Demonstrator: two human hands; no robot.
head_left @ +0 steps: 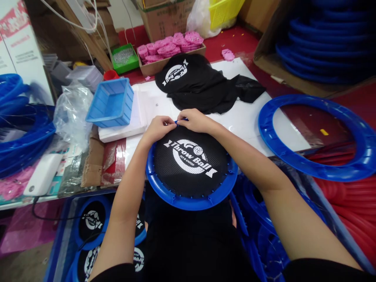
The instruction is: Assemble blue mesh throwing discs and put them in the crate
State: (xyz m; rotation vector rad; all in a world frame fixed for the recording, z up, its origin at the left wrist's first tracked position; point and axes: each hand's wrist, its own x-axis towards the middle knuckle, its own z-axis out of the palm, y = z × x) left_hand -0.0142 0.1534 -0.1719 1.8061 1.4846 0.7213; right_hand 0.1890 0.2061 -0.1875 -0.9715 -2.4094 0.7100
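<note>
While the person's bare arms reach around the Throw Ball disc (190,168), a red-topped table (245,41), partly covered by a white sheet (249,135), spreads out beyond it. Well off to the disc's right I can see a tall stack of blue rings (323,58) in a cardboard box (264,55), and one loose blue ring (364,141) lying nearer to the disc on that side. Straight behind the disc, black mesh covers (202,90) lie in a rumpled heap, the white lettering showing on one.

The disc itself, black mesh inside a blue rim (190,201), sits at the near table edge above the person's lap, its white print slanting down to the right. Farther behind the disc, a shallow carton (147,70) is piled with pink pieces (173,45). Left of the disc and behind it stands a blue basket (108,119); beyond, still leftward of the disc, a green tray (131,64) holds small silvery bits.

At the disc's far edge the hands nearly meet: the left hand (160,127) pinches the rim between thumb and fingers, and the right hand (194,120), fingers curled, pinches just beside it.
</note>
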